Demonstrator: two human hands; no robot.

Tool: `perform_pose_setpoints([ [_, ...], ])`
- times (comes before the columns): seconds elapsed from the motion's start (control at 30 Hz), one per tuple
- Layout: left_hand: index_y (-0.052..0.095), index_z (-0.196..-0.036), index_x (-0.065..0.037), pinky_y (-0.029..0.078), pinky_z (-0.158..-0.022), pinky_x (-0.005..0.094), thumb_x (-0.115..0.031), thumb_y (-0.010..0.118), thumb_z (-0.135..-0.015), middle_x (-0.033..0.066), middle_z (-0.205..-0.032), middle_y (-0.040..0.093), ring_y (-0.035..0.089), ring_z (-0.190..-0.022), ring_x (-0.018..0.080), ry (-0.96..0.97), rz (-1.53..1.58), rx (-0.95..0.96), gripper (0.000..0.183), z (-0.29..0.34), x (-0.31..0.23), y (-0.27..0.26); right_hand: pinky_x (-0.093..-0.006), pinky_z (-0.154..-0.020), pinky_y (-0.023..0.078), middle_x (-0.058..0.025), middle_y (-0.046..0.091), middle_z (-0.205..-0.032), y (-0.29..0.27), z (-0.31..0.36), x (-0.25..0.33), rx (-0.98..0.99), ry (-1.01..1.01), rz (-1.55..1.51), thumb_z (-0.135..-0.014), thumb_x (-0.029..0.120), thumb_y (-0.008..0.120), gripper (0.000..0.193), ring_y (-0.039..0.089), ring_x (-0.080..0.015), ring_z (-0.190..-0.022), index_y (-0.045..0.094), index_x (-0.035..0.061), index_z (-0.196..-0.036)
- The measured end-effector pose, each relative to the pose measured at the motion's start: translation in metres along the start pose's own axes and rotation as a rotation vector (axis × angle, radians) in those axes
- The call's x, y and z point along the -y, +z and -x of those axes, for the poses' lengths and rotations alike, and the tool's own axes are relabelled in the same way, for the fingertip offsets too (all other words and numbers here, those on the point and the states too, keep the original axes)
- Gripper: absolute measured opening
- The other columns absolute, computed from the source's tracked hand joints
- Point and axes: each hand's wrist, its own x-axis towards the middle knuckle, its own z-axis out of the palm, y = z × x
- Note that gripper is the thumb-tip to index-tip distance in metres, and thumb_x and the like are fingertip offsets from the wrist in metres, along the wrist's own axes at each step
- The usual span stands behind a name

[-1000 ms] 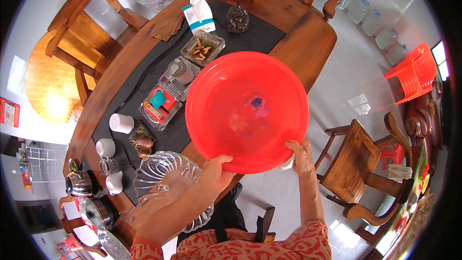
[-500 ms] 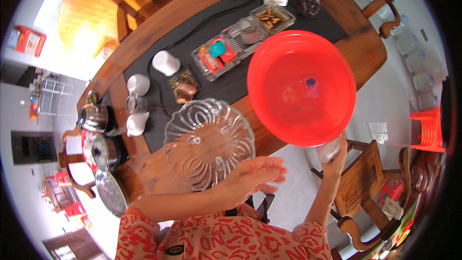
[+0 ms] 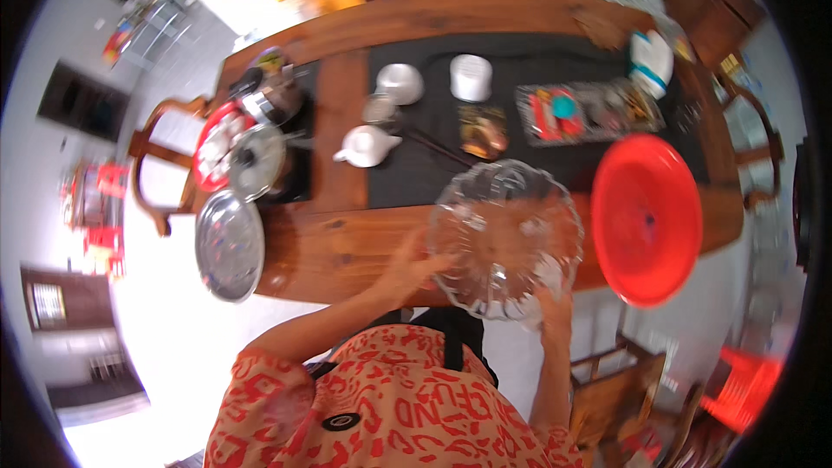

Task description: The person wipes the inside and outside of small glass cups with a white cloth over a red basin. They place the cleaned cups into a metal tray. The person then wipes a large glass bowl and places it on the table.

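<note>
A clear glass bowl (image 3: 477, 243) with a scalloped rim and swirled ribs is in front of me at the table's near edge. My left hand (image 3: 409, 273) grips its left rim, the fingers somewhat blurred. At the bowl's near right side, my right hand (image 3: 555, 310) holds a crumpled white cloth (image 3: 548, 274) against the glass. It may be tissue; the blur hides its texture. Farther right stands a red plastic basin (image 3: 650, 251) on the table, apart from both hands.
The wooden table (image 3: 321, 247) carries a white pitcher (image 3: 366, 146), a white canister (image 3: 471, 78), a clear tray (image 3: 537, 132) of small items and a tissue pack (image 3: 652, 65). A pot lid (image 3: 230, 247) and kettle (image 3: 276, 102) are left. A wooden chair (image 3: 617, 390) stands near right.
My right hand has left the red basin, which now rests on the table, and moved with the white cloth to the glass bowl. My left hand has come to the bowl's rim. The view has turned left.
</note>
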Motion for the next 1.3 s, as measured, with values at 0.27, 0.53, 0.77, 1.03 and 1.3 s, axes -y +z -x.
perform_pose_setpoints([
  [0.27,0.04,-0.133,-0.007,0.053,-0.073,0.0334,-0.032,0.065,-0.087,0.0093,-0.108,0.058,0.06,-0.095,0.0203,-0.062,0.221,0.181,0.058,-0.016,0.034,-0.018,-0.0316,-0.069,0.053,-0.0125,0.062,-0.094,0.005,-0.005,0.003,0.2,0.17,-0.197,-0.073,0.003,0.05,0.051,0.062,-0.0206,-0.076,0.048,-0.0027,-0.124],
  [0.53,0.05,-0.114,-0.003,0.051,-0.084,0.0431,-0.045,0.061,-0.085,0.0204,-0.112,0.058,0.06,-0.099,0.0327,-0.222,0.852,-0.2,0.053,0.065,0.089,-0.148,-0.0326,-0.071,0.054,-0.0121,0.06,-0.103,0.006,-0.003,-0.009,0.225,0.122,-0.202,-0.069,0.006,0.051,0.054,0.062,-0.0214,-0.084,0.049,-0.0016,-0.122],
  [0.77,0.051,-0.104,0.0,0.052,-0.085,0.0463,-0.031,0.067,-0.082,0.0208,-0.107,0.06,0.06,-0.1,0.0342,0.186,1.363,-0.706,0.041,0.142,0.16,-0.247,-0.0334,-0.071,0.053,-0.0156,0.06,-0.104,0.035,0.013,-0.011,0.202,0.139,-0.189,-0.067,0.004,0.048,0.056,0.062,-0.0233,-0.081,0.049,-0.0039,-0.122],
  [1.03,0.044,-0.114,0.011,0.056,-0.079,0.0484,0.0,0.054,-0.086,0.0225,-0.109,0.055,0.059,-0.097,0.0378,0.286,1.39,-0.812,0.031,0.138,0.178,-0.289,-0.0346,-0.066,0.053,-0.0143,0.057,-0.102,0.103,0.027,0.006,0.282,0.208,-0.142,-0.065,0.004,0.049,0.057,0.06,-0.0233,-0.08,0.047,-0.0034,-0.122],
  [1.3,0.041,-0.113,0.015,0.058,-0.07,0.0415,0.003,0.051,-0.086,0.0233,-0.11,0.052,0.06,-0.092,0.0344,0.177,1.382,-0.778,0.031,0.182,0.189,-0.27,-0.0331,-0.067,0.053,-0.0146,0.054,-0.108,0.186,0.04,0.029,0.576,0.29,-0.12,-0.066,0.002,0.049,0.06,0.058,-0.022,-0.085,0.044,-0.0044,-0.125],
])
